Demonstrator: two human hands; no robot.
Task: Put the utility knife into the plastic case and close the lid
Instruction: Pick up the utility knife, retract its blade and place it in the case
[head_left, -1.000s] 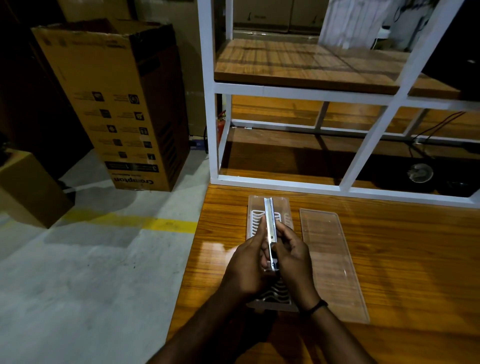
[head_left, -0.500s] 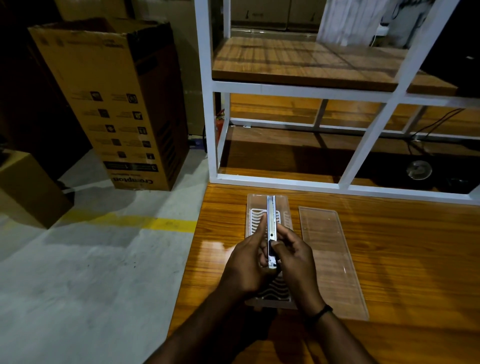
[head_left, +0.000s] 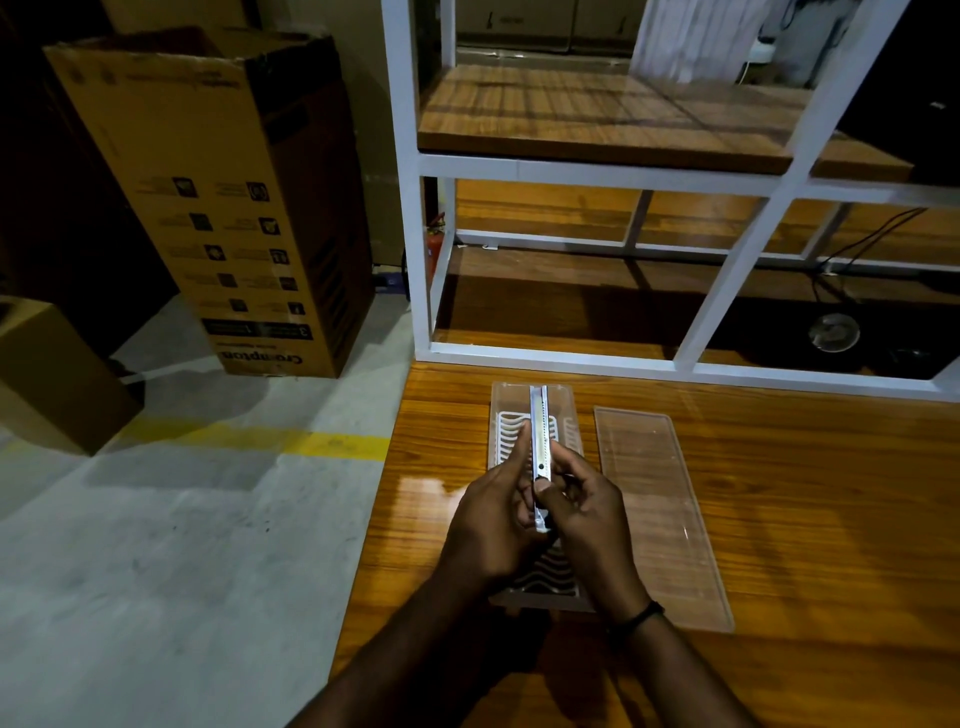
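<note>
A slim silver utility knife (head_left: 540, 441) points away from me, held above the open clear plastic case (head_left: 567, 410) that lies on the wooden table. My left hand (head_left: 493, 525) grips the knife's near end from the left. My right hand (head_left: 587, 514) grips it from the right, thumb on the dark slider. The case has a white wavy insert, partly hidden under my hands. Its clear lid (head_left: 660, 514) lies flat on the table to the right of the case, separate from it.
The wooden table (head_left: 805, 519) ends at a left edge close to the case. A white metal shelf frame (head_left: 561, 358) with wooden boards stands at the table's far edge. A tall cardboard box (head_left: 223, 208) and a smaller one (head_left: 47, 374) stand on the concrete floor left.
Both hands and the knife have stayed over the case. My right thumb has shifted slightly along the knife's slider. The view has drifted a little.
</note>
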